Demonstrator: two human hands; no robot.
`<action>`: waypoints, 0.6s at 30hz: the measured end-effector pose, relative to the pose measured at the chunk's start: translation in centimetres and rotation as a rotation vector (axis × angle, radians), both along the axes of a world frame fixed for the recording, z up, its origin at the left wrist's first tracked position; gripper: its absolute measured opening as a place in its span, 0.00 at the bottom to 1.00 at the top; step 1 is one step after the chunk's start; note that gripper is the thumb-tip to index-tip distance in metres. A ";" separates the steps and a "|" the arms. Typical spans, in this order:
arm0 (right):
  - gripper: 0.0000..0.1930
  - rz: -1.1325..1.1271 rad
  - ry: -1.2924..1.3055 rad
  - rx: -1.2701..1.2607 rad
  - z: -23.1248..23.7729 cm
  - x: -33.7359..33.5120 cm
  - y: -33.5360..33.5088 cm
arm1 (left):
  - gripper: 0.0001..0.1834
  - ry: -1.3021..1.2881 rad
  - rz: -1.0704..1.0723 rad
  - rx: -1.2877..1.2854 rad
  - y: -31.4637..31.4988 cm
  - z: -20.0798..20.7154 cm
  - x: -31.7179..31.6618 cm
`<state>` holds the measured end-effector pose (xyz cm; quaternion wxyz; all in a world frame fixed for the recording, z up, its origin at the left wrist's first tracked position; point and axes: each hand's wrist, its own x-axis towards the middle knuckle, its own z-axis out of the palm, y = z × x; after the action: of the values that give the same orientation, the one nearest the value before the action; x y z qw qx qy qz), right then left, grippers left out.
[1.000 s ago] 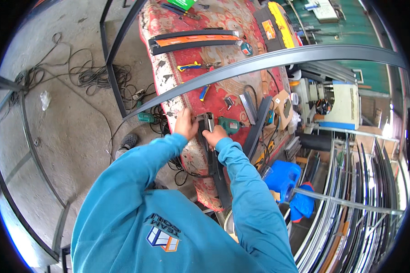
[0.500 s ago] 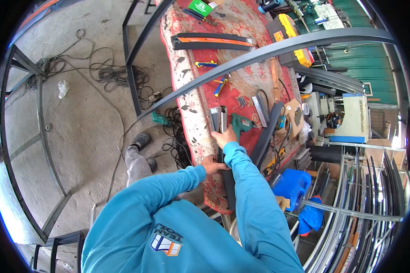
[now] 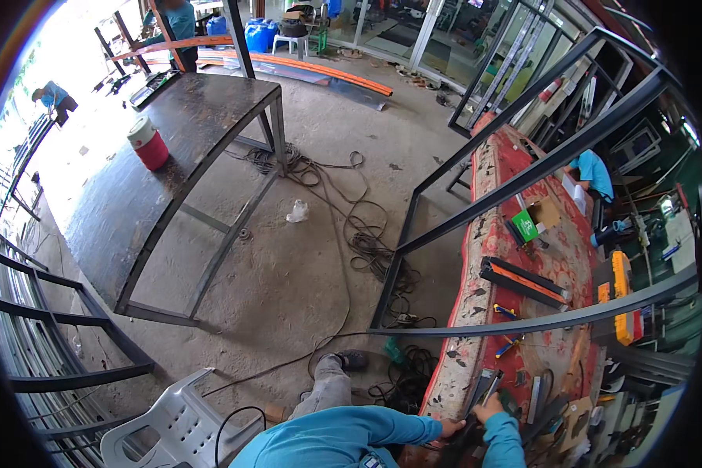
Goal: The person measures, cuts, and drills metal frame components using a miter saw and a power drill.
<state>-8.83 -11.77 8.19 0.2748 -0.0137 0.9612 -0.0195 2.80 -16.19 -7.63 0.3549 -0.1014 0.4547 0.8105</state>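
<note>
At the near end of the red-covered bench (image 3: 464, 327), my left hand (image 3: 451, 427) is closed on a dark metal profile (image 3: 483, 384). My right hand (image 3: 487, 407) grips the same profile a little farther along; its fingers are small and partly hidden. A green power drill (image 3: 509, 402) lies just right of my right hand. Beyond the hands, two yellow-and-blue hand tools (image 3: 508, 345) rest on the cloth. Farther off lies a bundle of dark profiles with an orange strip (image 3: 525, 282).
A dark metal frame (image 3: 515, 209) stands across the bench. To the left are a dark table (image 3: 105, 238) with a red-and-white jug (image 3: 148, 144) and a white plastic chair (image 3: 181, 421). Cables (image 3: 370, 242) trail over the floor. Other people work at the bench's far right and upper left.
My view has swung up and left, bringing in the table, chair and other people. The hands now appear lower and farther right, still at the profile.
</note>
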 end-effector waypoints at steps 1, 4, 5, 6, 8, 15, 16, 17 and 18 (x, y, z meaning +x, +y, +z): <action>0.27 -0.027 -0.222 -0.131 2.9 -1.4 -4.4 | 0.38 0.090 0.083 -0.217 0.3 -3.7 -0.4; 0.13 -0.265 -0.567 -0.383 3.4 -6.8 -5.6 | 0.38 -0.107 0.164 -0.165 -0.7 -4.1 -1.6; 0.15 -0.278 -0.519 -0.320 -0.5 -6.9 -3.6 | 0.38 -0.378 0.173 0.107 -2.1 -2.4 -2.4; 0.18 0.073 -0.509 0.050 1.1 -5.3 -5.1 | 0.38 -0.390 0.165 0.097 -4.9 0.9 -2.8; 0.22 -0.015 -0.117 -0.079 -5.6 -4.1 6.4 | 0.35 0.054 0.247 0.401 -4.4 10.9 -0.5; 0.31 -0.498 0.234 -0.568 -4.0 0.7 -5.2 | 0.32 0.240 0.063 -0.181 -6.8 7.6 -0.6; 0.31 -0.504 0.247 -0.570 -5.9 0.1 -3.8 | 0.32 0.282 0.005 -0.274 -6.7 7.9 -0.5; 0.31 -0.453 0.461 -0.480 -10.2 -1.1 0.3 | 0.32 0.299 -0.011 -0.263 -6.2 8.8 -0.1; 0.31 -0.388 0.658 -0.394 -12.7 -2.1 2.1 | 0.32 0.291 0.022 -0.328 -6.4 9.3 0.1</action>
<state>-10.94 -9.71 -4.54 -0.0631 0.1095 0.9604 -0.2485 2.87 -22.62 1.72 0.2554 -0.0448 0.6258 0.7356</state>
